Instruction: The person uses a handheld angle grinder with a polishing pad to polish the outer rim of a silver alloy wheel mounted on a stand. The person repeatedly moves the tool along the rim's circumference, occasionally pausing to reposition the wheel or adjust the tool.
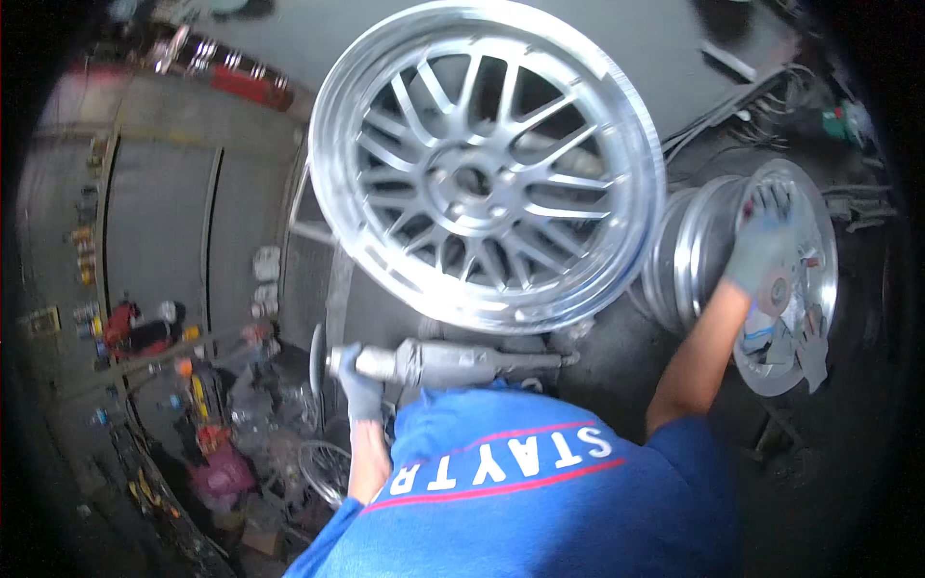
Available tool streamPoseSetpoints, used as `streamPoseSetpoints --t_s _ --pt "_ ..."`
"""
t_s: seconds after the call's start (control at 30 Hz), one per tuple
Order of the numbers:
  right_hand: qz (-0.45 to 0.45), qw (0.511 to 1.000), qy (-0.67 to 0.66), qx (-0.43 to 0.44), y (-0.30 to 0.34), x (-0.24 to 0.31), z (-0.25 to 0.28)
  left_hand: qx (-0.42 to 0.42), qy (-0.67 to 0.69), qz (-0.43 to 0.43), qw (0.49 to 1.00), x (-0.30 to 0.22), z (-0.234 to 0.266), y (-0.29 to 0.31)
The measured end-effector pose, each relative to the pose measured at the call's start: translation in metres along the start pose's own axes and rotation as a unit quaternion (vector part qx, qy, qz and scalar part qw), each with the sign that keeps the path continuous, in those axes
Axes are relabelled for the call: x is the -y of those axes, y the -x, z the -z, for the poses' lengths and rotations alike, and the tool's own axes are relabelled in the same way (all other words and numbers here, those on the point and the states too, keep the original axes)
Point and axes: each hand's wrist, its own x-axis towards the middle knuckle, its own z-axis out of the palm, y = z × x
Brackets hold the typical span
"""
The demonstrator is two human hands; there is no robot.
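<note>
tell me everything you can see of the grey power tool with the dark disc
The long grey power tool, metallic-looking, is roughly level across the view, below the large silver spoked wheel. At its left end a thin dark disc shows nearly edge-on; toward the right the body narrows into a slim end. The person's gloved left hand grips it near the disc. Whether it is running is unclear.
</note>
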Motion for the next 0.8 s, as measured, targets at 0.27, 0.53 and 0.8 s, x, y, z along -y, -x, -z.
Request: streamPoseSetpoints --t_s 0.27,0.53,0.8 --pt "-0.081 0.856 0.403 0.313 0.477 -0.022 0.044 -0.031 0.058 0.163 0.984 -0.026 0.122 -0.107" --pt "-0.376 0.618 0.354 0.592 0.655 -0.124 0.033 0.142 0.023 0.193 0.971 -0.081 0.162 -0.157" --pt "-0.435 0.725 0.3 0.443 0.705 -0.099 0.057 0.238 -0.006 0.236 0.942 -0.072 0.094 -0.149"
